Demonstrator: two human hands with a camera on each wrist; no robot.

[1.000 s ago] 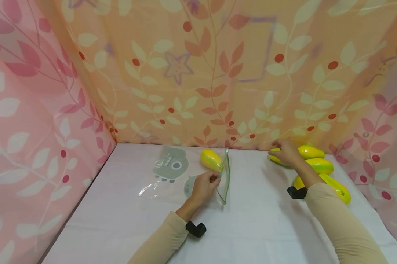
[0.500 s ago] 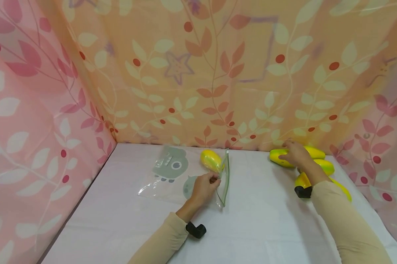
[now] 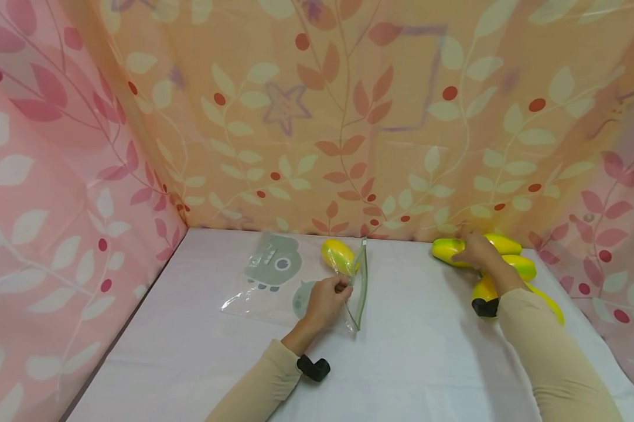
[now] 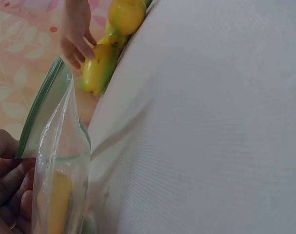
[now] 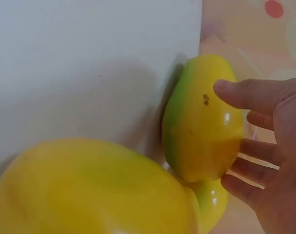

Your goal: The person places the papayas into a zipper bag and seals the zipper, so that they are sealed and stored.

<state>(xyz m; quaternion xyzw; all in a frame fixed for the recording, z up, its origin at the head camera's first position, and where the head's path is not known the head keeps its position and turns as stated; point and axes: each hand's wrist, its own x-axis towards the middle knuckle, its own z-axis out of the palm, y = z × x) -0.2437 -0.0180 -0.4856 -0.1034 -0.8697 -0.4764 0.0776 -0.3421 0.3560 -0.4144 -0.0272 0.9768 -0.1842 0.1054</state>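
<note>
In the head view, my left hand [image 3: 326, 300] pinches the edge of a clear zip bag [image 3: 272, 299] with green trim and grey animal prints. The bag's mouth gapes to the right in the left wrist view, and one yellow papaya [image 3: 338, 256] lies inside. Over at the back right, my right hand [image 3: 477, 252] reaches over a yellow-green papaya [image 3: 446, 252]. Seen from the right wrist, its thumb [image 5: 231, 92] overlaps this papaya [image 5: 201, 131] on one side, while the other fingers extend, only slightly bent, along the other side.
Several more papayas [image 3: 520, 266] lie clustered under and behind my right forearm. A white cloth covers the table [image 3: 401, 351]. Leaf-patterned curtains [image 3: 275, 146] stand along the back and both sides, close behind the fruit.
My right hand has shifted right across the leftmost papaya of the cluster, baring more of that fruit. The left hand and the bag have stayed nearly still.
</note>
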